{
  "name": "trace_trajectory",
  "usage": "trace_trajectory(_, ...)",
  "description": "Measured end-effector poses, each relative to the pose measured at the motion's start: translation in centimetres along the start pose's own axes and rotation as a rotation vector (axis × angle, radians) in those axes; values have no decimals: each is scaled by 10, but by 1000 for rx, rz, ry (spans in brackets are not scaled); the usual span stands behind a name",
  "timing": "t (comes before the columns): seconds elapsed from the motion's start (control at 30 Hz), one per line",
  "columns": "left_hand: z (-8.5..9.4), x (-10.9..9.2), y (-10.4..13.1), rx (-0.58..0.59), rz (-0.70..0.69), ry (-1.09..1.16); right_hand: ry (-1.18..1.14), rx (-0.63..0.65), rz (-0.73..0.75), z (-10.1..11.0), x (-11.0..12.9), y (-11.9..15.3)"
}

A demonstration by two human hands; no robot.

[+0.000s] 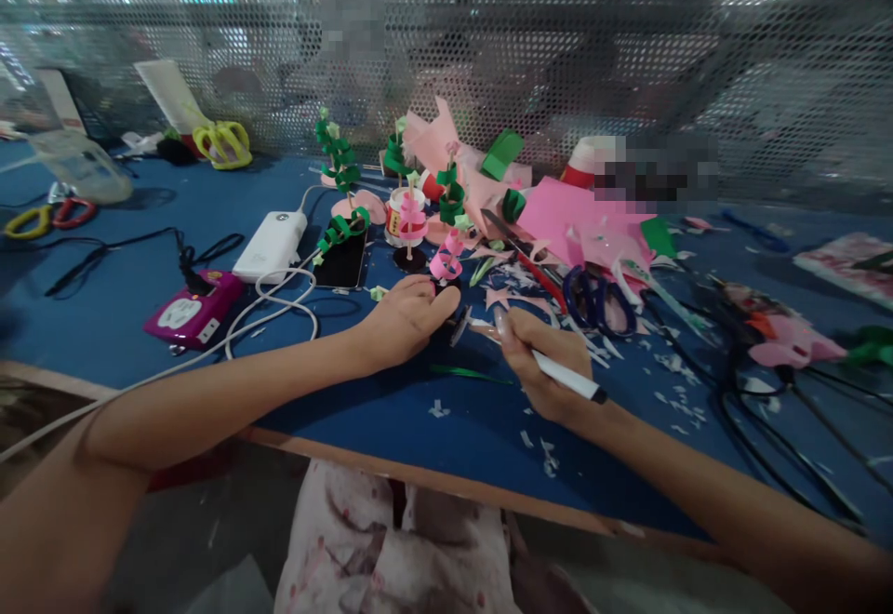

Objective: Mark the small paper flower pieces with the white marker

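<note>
My left hand (411,321) is closed round the dark base of a small pink paper spiral tree (446,260), whose ribbon coil rises above my fingers. The base is partly hidden by my thumb. In my right hand (548,358) is a white marker (568,377), its black end pointing back toward my wrist and its front end close to the base. Just below both hands lies a thin green paper strip (471,373). Another pink spiral tree (411,219) on a black disc stands behind my left hand, near green spiral trees (339,158).
Blue-handled scissors (600,302), a red-handled tool (544,279), pink paper sheets (579,219) and white scraps (676,363) lie to the right. Leftward are a phone (341,256), a white power bank (272,246), a purple socket block (193,310) and cables. Perforated metal (279,37) stands behind.
</note>
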State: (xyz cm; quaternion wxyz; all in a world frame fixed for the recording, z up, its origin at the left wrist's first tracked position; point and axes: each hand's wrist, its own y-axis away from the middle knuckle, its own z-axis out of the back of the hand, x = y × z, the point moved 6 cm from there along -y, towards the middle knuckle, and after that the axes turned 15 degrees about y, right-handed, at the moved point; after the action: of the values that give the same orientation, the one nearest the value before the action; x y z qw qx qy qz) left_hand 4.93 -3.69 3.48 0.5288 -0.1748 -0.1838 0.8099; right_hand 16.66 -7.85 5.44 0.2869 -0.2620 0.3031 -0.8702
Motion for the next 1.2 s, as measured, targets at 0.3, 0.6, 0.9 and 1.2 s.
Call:
trace_trajectory(0.3, -2, 4, 2, -81, -2, -1, 1, 7, 20, -3, -3, 3)
trace_trajectory(0.6, 6, 0, 2, -109, -23, 35, -44, 18, -71, 0, -21, 1)
trace_trajectory(0.9, 7, -1, 3, -149, -25, 83, -48, 99, -20, -2, -17, 1)
trace_trajectory(1.2, 3, 4, 2, -111, 1, 103, -43, 88, -24, -1, -16, 0)
